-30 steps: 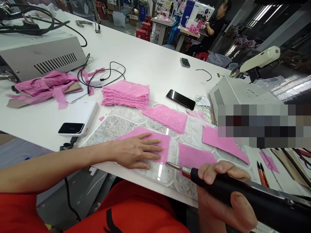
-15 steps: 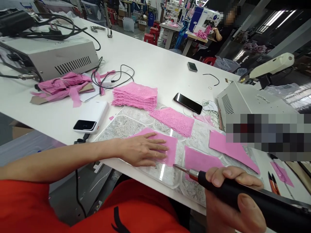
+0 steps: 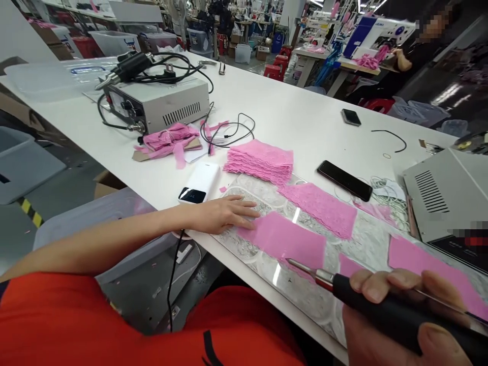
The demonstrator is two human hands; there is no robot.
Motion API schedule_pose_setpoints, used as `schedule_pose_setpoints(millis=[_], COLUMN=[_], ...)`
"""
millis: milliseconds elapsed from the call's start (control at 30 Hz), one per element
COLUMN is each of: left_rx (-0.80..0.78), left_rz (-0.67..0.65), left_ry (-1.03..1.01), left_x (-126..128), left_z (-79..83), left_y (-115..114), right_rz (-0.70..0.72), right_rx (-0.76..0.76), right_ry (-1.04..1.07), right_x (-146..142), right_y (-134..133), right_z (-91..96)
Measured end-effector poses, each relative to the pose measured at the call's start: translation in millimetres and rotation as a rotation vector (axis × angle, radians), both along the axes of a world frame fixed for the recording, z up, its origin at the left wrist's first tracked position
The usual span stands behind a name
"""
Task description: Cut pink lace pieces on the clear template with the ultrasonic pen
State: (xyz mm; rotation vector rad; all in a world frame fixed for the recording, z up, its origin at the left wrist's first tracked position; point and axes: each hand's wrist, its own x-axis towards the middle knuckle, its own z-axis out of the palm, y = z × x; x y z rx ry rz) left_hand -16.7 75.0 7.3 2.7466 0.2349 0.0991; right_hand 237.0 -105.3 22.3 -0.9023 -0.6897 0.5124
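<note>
My left hand [image 3: 224, 214] lies flat and open on the glass plate [image 3: 267, 269], its fingertips at the left edge of a pink fabric piece [image 3: 284, 239]. My right hand [image 3: 400, 325] is closed around a black-handled cutting pen [image 3: 366, 300]; its metal tip hovers just over the near edge of that pink piece. A pink lace piece [image 3: 318, 202] lies further back on the plate. More pink pieces [image 3: 430, 267] lie to the right. A stack of pink lace squares [image 3: 261, 160] sits behind the plate.
A white power bank [image 3: 200, 184] and a black phone [image 3: 345, 180] lie on the white table [image 3: 290, 112]. Grey control boxes stand at back left [image 3: 160, 104] and right [image 3: 450, 195]. Cables and pink scraps [image 3: 170, 142] are nearby. Another person works at a sewing machine [image 3: 375, 30] far back.
The view has swung left. My left hand has slid left off the pink piece to its edge. The pen tip stays near the piece's front edge.
</note>
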Motion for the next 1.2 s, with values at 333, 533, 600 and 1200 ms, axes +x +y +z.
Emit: schedule_pose_setpoints(millis=[333,533,600,1200], left_rx=[0.013,0.011,0.009,0.096], left_rz=[-0.007,0.006,0.006,-0.011], left_ry=[-0.012,0.038,0.044,0.019], left_x=[1,1,1,3], left_z=[-11.1,-10.2,-10.3,-13.4], left_y=[-1,-1,-1,-1], right_rz=[0.162,0.222,0.227,0.265], right_rx=[0.097,0.126,0.134,0.148], right_ry=[-0.111,-0.124,-0.129,-0.191], right_x=[-38,-56,-61,-80], right_y=[31,43,48,63], right_z=[4.8,2.5,1.0,-7.5])
